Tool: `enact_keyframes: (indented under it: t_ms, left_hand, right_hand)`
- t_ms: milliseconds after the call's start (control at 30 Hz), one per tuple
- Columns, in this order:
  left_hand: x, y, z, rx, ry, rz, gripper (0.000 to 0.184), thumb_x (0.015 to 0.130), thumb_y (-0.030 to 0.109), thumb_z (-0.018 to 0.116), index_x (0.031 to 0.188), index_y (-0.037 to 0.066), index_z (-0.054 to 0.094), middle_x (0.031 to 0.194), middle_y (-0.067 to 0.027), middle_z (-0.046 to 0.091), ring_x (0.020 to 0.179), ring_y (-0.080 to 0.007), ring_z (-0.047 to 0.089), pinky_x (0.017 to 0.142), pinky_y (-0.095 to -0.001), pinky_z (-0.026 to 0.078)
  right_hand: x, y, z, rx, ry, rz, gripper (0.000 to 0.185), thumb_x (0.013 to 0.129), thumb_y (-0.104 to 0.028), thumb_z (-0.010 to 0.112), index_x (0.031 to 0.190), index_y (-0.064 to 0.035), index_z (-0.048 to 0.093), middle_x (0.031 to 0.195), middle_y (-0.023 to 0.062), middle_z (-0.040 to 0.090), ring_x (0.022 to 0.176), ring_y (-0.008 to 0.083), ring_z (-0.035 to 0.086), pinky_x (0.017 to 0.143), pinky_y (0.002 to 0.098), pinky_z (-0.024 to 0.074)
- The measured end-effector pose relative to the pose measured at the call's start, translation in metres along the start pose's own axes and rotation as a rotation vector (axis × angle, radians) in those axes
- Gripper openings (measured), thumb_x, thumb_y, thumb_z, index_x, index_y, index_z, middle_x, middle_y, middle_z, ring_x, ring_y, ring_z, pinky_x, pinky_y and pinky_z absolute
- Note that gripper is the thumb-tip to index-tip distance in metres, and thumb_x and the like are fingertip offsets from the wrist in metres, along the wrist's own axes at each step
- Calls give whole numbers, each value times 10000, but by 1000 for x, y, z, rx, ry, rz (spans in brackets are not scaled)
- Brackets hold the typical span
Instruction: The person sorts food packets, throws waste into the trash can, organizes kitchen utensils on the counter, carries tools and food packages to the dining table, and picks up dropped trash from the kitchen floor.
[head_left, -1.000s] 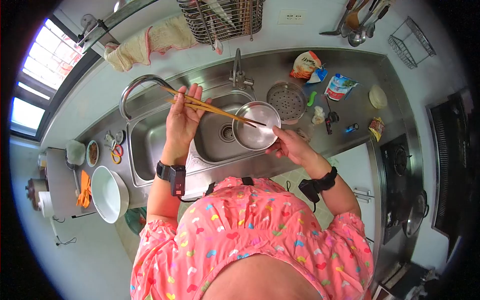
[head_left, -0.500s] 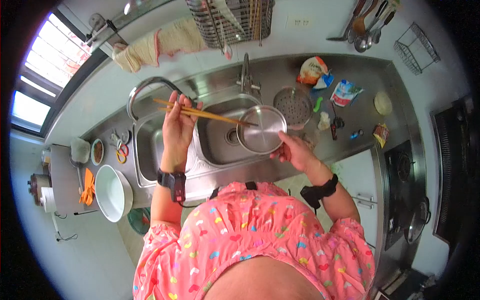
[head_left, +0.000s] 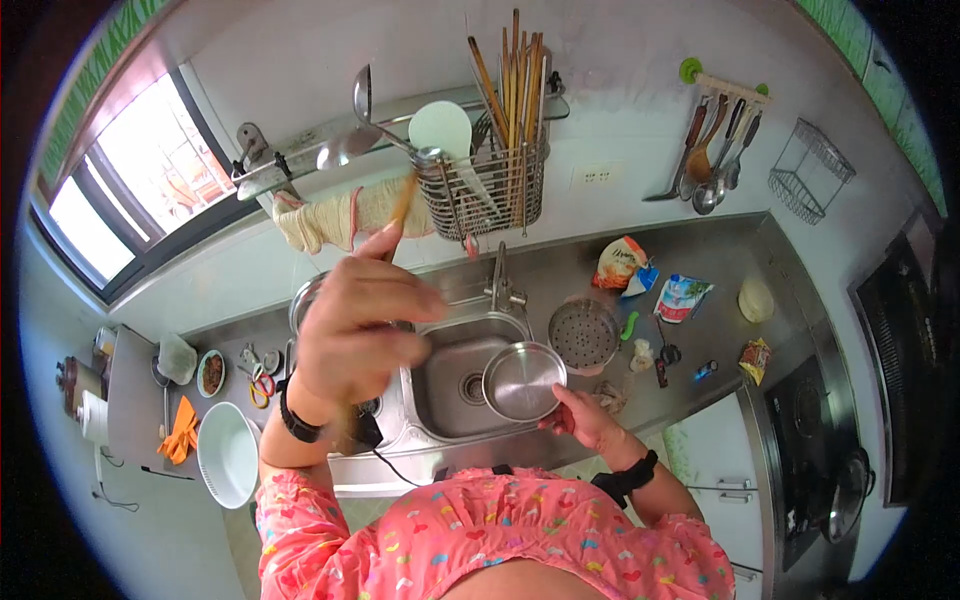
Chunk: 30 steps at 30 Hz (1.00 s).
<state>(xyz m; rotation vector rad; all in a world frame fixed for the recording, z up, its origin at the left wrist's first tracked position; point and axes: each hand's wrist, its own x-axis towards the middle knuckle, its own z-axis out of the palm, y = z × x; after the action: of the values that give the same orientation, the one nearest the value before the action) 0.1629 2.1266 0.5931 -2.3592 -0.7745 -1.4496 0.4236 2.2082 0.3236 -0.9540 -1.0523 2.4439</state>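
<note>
My left hand [head_left: 365,325] is raised in front of the sink, blurred by motion. Its fingers are closed around wooden chopsticks [head_left: 404,203], whose upper part sticks out toward the wire utensil basket [head_left: 478,195]. The rest of the chopsticks is hidden behind the hand or smeared. My right hand [head_left: 588,418] grips the rim of a shallow round steel bowl [head_left: 524,381], tilted so that I see its bare inside. The bowl hangs over the right basin of the steel sink [head_left: 440,385]. The basket bears several chopsticks, ladles and a pale green bowl.
Right of the sink lie a grey colander [head_left: 584,334], a green clip [head_left: 629,325], food bags [head_left: 684,298] and a small packet [head_left: 755,361]. On the left are a white basin [head_left: 228,455], orange gloves [head_left: 179,432] and scissors [head_left: 262,388]. A faucet [head_left: 500,280] rises behind the sink.
My left hand has moved up toward the utensil basket with the chopsticks, away from the bowl. My view has tilted up, showing more wall. My right hand keeps its hold on the bowl.
</note>
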Motion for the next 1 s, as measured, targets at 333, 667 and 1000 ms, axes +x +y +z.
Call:
enact_keyframes:
  t_ms: [333, 667, 1000]
  left_hand:
    - [87, -92, 9, 1117, -515, 249, 153, 711, 173, 553, 860, 138, 562, 944, -9, 557, 966, -185, 508, 1003, -433, 318]
    - [76, -148, 27, 1301, -903, 243, 171, 733, 124, 541, 886, 136, 616, 931, -15, 569, 1027, -172, 488, 1053, -395, 262]
    - [80, -126, 34, 1282, -983, 284, 439, 739, 94, 545, 1176, 118, 512, 1237, -44, 478, 1250, -173, 340, 1109, -386, 153]
  right_hand:
    - [-12, 6, -10, 27, 20, -10, 369, 901, -385, 471, 1032, -47, 543, 827, 53, 630, 696, 150, 632, 487, 209, 428]
    - [-23, 0, -32, 113, 100, -138, 366, 895, -376, 480, 1073, -58, 507, 844, 78, 632, 646, 156, 620, 448, 222, 420]
    - [-28, 21, -53, 73, 274, -109, 359, 879, -393, 502, 995, -56, 541, 809, 50, 621, 633, 132, 613, 462, 200, 407]
